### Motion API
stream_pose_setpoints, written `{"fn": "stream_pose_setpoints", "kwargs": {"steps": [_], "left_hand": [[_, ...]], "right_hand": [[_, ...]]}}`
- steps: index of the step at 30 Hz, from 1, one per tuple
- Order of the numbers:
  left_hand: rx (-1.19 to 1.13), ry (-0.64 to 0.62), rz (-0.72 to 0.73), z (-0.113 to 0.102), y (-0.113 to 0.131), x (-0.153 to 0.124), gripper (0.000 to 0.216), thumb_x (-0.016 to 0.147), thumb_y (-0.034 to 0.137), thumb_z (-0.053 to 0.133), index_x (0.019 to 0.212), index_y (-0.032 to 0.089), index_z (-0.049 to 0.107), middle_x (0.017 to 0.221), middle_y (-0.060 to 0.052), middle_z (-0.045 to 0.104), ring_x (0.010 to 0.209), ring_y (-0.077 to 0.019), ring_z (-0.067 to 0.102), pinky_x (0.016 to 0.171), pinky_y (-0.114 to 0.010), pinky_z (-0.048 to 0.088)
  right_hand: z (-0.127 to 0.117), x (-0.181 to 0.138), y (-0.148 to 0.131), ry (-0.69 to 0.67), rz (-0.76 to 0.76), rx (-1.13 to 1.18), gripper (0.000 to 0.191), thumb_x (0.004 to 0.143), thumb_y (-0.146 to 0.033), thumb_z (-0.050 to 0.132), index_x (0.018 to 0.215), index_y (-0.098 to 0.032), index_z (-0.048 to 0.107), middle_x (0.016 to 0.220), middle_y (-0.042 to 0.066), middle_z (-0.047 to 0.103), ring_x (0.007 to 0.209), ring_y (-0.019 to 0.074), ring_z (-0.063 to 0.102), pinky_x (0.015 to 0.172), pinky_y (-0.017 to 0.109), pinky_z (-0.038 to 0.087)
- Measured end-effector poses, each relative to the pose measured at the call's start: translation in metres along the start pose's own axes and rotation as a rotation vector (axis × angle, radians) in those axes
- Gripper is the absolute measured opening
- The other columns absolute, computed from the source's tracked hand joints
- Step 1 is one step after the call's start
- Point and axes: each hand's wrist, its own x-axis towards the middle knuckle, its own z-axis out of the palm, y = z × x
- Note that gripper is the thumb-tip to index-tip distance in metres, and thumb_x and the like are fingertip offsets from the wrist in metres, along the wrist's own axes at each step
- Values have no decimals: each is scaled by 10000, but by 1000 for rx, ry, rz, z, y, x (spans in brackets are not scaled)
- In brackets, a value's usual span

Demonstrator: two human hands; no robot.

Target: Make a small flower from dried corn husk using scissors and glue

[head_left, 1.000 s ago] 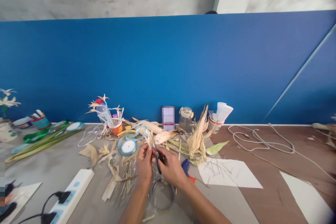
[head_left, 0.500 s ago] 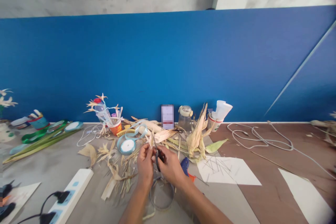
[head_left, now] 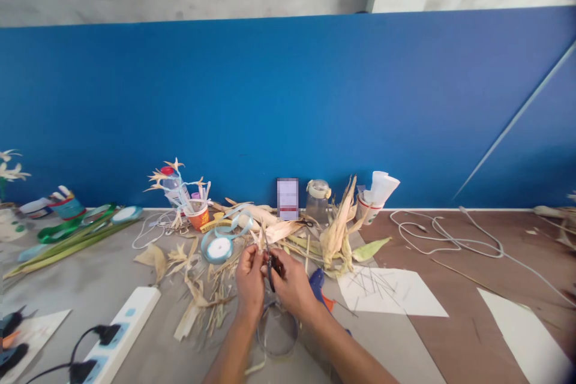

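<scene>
My left hand (head_left: 249, 281) is closed, pinching a small pale piece of corn husk (head_left: 261, 240) between thumb and fingers. Close beside it, my right hand (head_left: 293, 282) grips black-handled scissors (head_left: 271, 269), their blades pointing up and away along the husk piece. Whether the blades touch the husk I cannot tell. Below the hands, a grey ring (head_left: 297, 336) lies on the table, partly hidden by my forearms. Dried husk scraps (head_left: 193, 303) are scattered to the left. A blue glue gun (head_left: 317, 285) with an orange part lies right of my right hand.
Behind my hands are a light-blue ribbon spool (head_left: 219, 249), a phone (head_left: 288, 199), a clear jar (head_left: 317, 201) and a bundle of husks (head_left: 337, 240). A power strip (head_left: 130, 324) sits front left. Thin sticks lie on white paper (head_left: 418, 294) at right, with a white cable (head_left: 450, 243) beyond.
Hardly anything differs. Both hands keep their hold on the husk piece and the scissors, and the view has shifted very slightly.
</scene>
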Motion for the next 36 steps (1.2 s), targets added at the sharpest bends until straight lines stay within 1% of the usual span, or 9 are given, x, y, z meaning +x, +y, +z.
{"fn": "stream_pose_setpoints", "kwargs": {"steps": [5, 11, 19, 22, 26, 28, 33, 36], "left_hand": [[-3, 9, 4, 0, 0, 0, 302, 681, 425, 652, 829, 171, 585, 628, 31, 558, 501, -91, 474, 487, -200, 385], [16, 13, 3, 0, 0, 0, 304, 686, 430, 648, 825, 168, 582, 622, 34, 556, 474, -75, 456, 455, -184, 366], [56, 22, 8, 2, 4, -1, 334, 672, 465, 645, 813, 169, 581, 632, 22, 573, 475, -85, 478, 455, -197, 376], [38, 14, 17, 1, 2, 0, 330, 682, 460, 643, 820, 169, 572, 633, 25, 573, 466, -75, 464, 453, -192, 361], [-48, 1, 28, 1, 1, 1, 315, 673, 435, 664, 816, 174, 558, 619, 45, 563, 450, -56, 432, 444, -177, 330], [-87, 0, 19, 1, 1, 2, 333, 653, 435, 681, 812, 173, 550, 615, 44, 564, 460, -62, 449, 450, -180, 335], [-160, -1, -1, 0, -3, 5, 346, 649, 419, 693, 836, 177, 530, 620, 41, 572, 491, -72, 481, 472, -184, 341], [-156, -13, -2, -1, -4, 5, 309, 677, 401, 676, 839, 182, 530, 626, 46, 573, 475, -61, 458, 468, -182, 329]], "right_hand": [[1, -1, 3, 10, -1, 2, 314, 738, -149, 498, 1022, -194, 623, 872, 53, 658, 762, 171, 583, 714, 268, 460], [4, -2, 8, 2, 16, -22, 337, 759, -156, 490, 1080, -175, 594, 981, 81, 650, 869, 191, 588, 787, 298, 452], [5, -1, 12, 20, 15, -11, 373, 732, -110, 477, 1080, -176, 596, 996, 82, 653, 881, 190, 591, 801, 305, 457], [3, -1, 9, 33, 32, 22, 355, 747, -128, 480, 1081, -178, 587, 968, 72, 657, 845, 184, 597, 774, 294, 464], [-3, 2, 2, 55, 73, 97, 311, 763, -184, 507, 1068, -171, 569, 898, 52, 656, 756, 162, 595, 712, 266, 468], [-5, 3, 1, 48, 85, 125, 298, 759, -190, 514, 1050, -168, 571, 882, 43, 650, 739, 154, 588, 695, 255, 464], [-6, 6, 3, 51, 104, 131, 271, 756, -221, 532, 1015, -164, 585, 772, 15, 625, 666, 141, 556, 637, 239, 441], [-6, 6, 3, 51, 101, 123, 288, 753, -219, 531, 1031, -162, 581, 789, 19, 625, 670, 141, 553, 629, 238, 437]]}}
